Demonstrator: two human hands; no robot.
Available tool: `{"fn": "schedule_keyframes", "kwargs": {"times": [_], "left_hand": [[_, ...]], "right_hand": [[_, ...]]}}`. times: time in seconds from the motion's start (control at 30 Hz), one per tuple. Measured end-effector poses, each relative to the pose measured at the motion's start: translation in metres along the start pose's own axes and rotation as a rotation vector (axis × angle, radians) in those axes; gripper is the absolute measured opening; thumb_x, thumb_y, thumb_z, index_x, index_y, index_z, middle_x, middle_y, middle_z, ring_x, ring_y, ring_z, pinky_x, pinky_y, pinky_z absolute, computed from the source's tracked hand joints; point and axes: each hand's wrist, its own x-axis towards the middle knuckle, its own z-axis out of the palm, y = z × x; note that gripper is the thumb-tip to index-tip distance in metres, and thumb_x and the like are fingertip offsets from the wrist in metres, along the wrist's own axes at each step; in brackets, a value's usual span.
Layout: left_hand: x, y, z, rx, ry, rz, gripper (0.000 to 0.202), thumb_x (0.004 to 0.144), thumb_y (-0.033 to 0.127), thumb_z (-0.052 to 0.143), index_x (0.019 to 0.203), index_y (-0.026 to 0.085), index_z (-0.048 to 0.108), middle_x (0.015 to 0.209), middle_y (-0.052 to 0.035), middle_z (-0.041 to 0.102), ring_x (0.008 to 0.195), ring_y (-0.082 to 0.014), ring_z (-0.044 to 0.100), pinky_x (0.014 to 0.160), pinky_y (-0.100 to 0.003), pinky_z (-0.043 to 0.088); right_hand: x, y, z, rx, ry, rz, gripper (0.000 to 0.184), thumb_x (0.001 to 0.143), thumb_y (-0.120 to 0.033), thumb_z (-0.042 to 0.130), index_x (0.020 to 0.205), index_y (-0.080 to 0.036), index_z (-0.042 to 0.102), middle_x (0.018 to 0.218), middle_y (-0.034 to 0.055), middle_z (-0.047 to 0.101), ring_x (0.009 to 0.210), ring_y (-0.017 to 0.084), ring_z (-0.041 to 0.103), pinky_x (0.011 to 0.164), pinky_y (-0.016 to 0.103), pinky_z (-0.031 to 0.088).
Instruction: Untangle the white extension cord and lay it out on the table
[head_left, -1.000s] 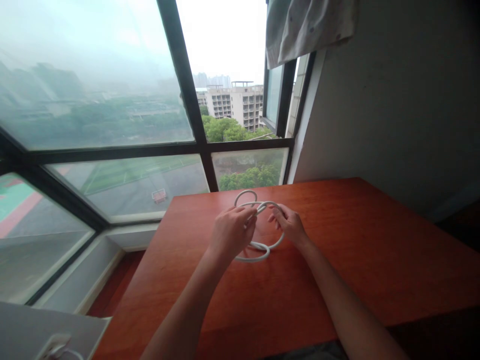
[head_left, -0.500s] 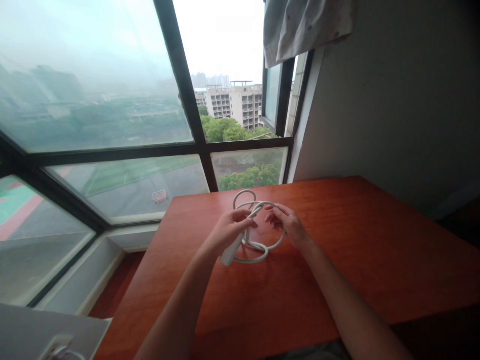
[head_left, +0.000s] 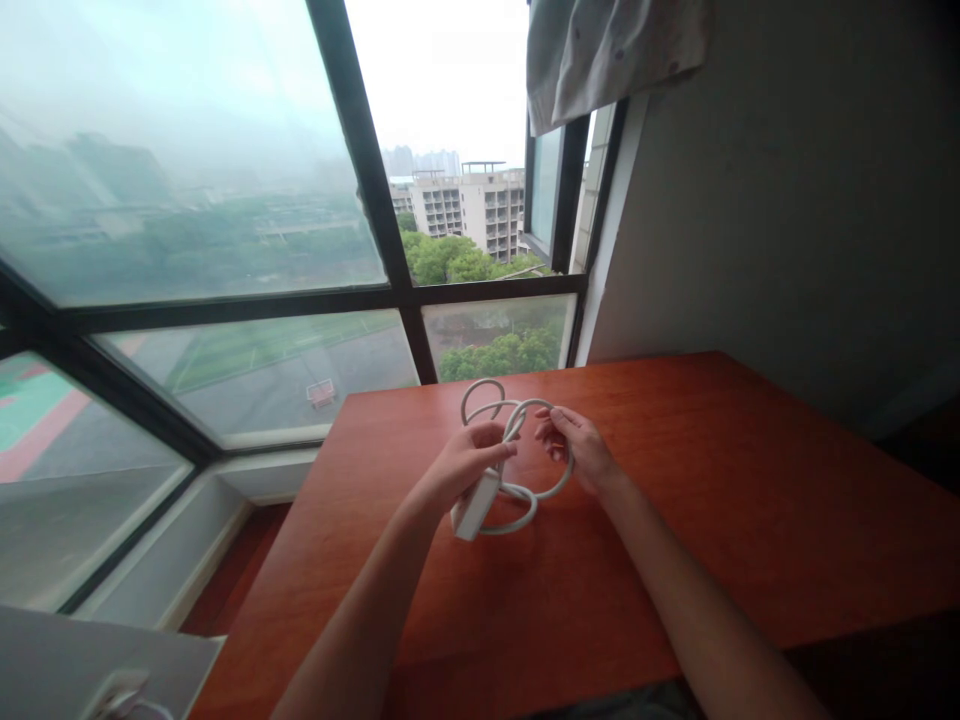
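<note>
A white cable [head_left: 525, 492] lies in several loops on the reddish wooden table [head_left: 750, 500], with a white block-shaped plug or adapter [head_left: 475, 506] at one end. My left hand [head_left: 461, 465] is closed round the cable just above the white block, which hangs below my fingers. My right hand [head_left: 577, 448] pinches a loop of the same cable on its right side. Both hands sit close together near the far middle of the table.
A big window [head_left: 225, 250] with dark frames runs along the table's far and left side. A grey wall [head_left: 787, 200] stands on the right. Cloth [head_left: 615, 50] hangs at the top. A white object with a cord [head_left: 112, 695] lies at the bottom left corner.
My left hand has turned and lifted, so the white block that it hid has come out below my fingers. The loops have shifted slightly left. My right hand has barely moved.
</note>
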Motion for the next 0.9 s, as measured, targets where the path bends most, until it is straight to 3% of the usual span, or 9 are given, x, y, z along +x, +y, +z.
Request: {"fn": "schedule_keyframes", "kwargs": {"times": [0.27,0.6,0.9], "left_hand": [[0.0,-0.012,-0.007,0.333,-0.107,0.003,0.039,0.079,0.051,0.062,0.087,0.013,0.063,0.07,0.0016,0.05,0.062,-0.0116,0.046,0.055,-0.023,0.034],[-0.005,-0.003,-0.011,0.744,-0.032,0.083,0.041,0.08,0.057,0.058,0.074,0.017,0.06,0.071,-0.0011,0.059,0.066,-0.0161,0.052,0.056,-0.025,0.035],[-0.017,0.006,-0.031,0.755,-0.201,0.083,0.041,0.084,0.054,0.057,0.101,0.018,0.067,0.09,-0.0048,0.067,0.079,-0.0192,0.06,0.068,-0.026,0.045]], "right_hand": [[0.001,0.002,-0.003,0.009,0.023,0.025,0.038,0.077,-0.052,0.067,0.092,-0.018,0.064,0.071,0.0017,0.066,0.053,0.009,0.053,0.043,0.019,0.037],[0.002,0.004,-0.005,0.018,0.05,0.061,0.035,0.077,-0.05,0.066,0.092,-0.018,0.063,0.071,0.0024,0.067,0.052,0.01,0.053,0.043,0.019,0.037],[0.002,0.003,-0.005,0.02,0.052,0.071,0.035,0.076,-0.049,0.067,0.09,-0.018,0.063,0.07,0.0029,0.067,0.053,0.01,0.053,0.043,0.018,0.037]]}}
